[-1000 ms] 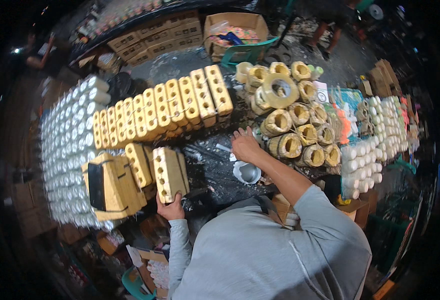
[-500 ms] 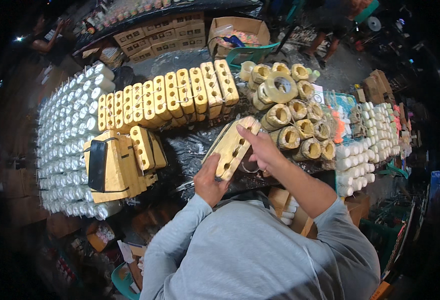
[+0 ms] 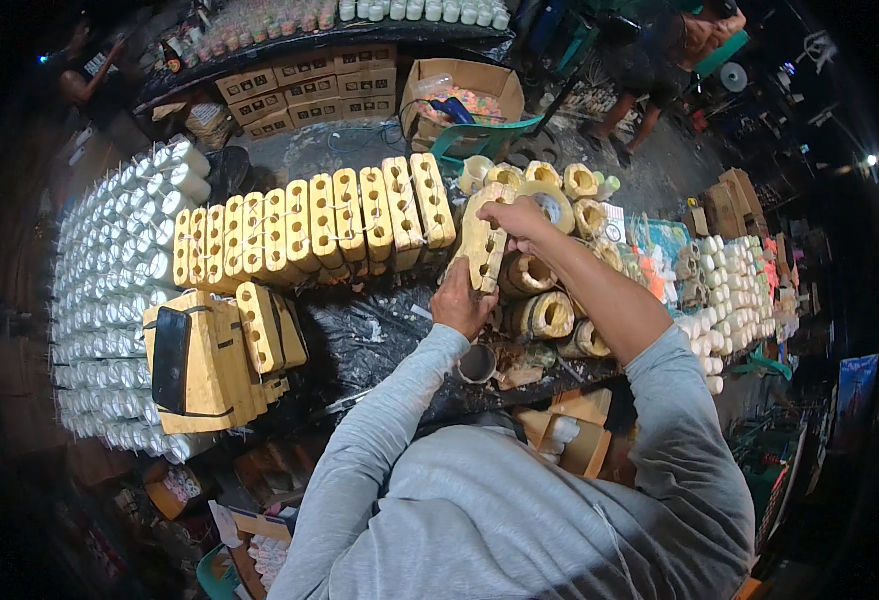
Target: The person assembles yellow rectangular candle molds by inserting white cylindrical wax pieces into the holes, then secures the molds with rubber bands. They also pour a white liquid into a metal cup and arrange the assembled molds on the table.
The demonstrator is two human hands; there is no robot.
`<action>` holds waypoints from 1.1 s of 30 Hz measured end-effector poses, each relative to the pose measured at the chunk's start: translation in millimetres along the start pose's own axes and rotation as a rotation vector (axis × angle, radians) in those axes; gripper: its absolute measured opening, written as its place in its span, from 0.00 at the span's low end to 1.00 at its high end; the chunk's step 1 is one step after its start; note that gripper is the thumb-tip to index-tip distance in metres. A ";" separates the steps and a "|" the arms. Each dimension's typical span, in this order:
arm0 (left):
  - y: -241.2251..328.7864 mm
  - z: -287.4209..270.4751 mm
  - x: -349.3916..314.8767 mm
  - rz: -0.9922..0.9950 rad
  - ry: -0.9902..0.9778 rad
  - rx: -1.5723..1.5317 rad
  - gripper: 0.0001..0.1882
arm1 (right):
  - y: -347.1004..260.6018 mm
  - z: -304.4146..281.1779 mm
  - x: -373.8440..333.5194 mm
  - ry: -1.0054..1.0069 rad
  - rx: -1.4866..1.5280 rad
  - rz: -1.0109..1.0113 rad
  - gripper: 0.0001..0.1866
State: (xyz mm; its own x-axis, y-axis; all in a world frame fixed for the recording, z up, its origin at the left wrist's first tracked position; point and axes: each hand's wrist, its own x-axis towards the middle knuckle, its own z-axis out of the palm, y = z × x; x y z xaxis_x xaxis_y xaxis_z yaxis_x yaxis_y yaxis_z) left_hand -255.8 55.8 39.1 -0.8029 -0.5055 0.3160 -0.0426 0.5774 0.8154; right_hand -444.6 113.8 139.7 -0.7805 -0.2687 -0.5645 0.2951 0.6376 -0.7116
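Both my hands grip a yellow block mould (image 3: pixel 479 243) with a row of round holes along one face. It tilts above the black-covered table (image 3: pixel 360 330). My left hand (image 3: pixel 463 300) is wrapped round its near end, while my right hand (image 3: pixel 525 220) closes on the far end, fingers at a hole. Left of it stands a row of similar yellow hole-faced blocks (image 3: pixel 295 230), bound with thin ties. Close by on the right are several thick round yellow moulds (image 3: pixel 552 315). A roll of clear tape (image 3: pixel 552 205) rests among them, partly hidden by my right hand.
White cylinders (image 3: pixel 125 330) with thin strings are stacked at far left. More white cylinders (image 3: pixel 735 285) stand right. A phone-like black slab (image 3: pixel 171 360) is strapped to yellow blocks (image 3: pixel 210 350). A dark cup (image 3: pixel 478 363) sits nearby. Beyond are a cardboard box (image 3: pixel 510 90) and another person (image 3: pixel 650 70).
My hands have carried the yellow block farther away from me, toward the far end of the row, and turned it more upright. The view has shifted, uncovering the dark cup.
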 end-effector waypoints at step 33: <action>-29.6 -2.0 40.6 -0.009 0.037 0.273 0.20 | -16.7 18.9 138.1 -0.274 -0.139 -0.244 0.27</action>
State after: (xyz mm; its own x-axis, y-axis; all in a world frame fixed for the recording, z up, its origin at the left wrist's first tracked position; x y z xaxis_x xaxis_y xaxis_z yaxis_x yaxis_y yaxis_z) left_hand -285.9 16.9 28.7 -0.7795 -0.5317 0.3312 -0.2122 0.7216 0.6590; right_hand -547.0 52.4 65.6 -0.6369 -0.5955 -0.4896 0.0268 0.6176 -0.7860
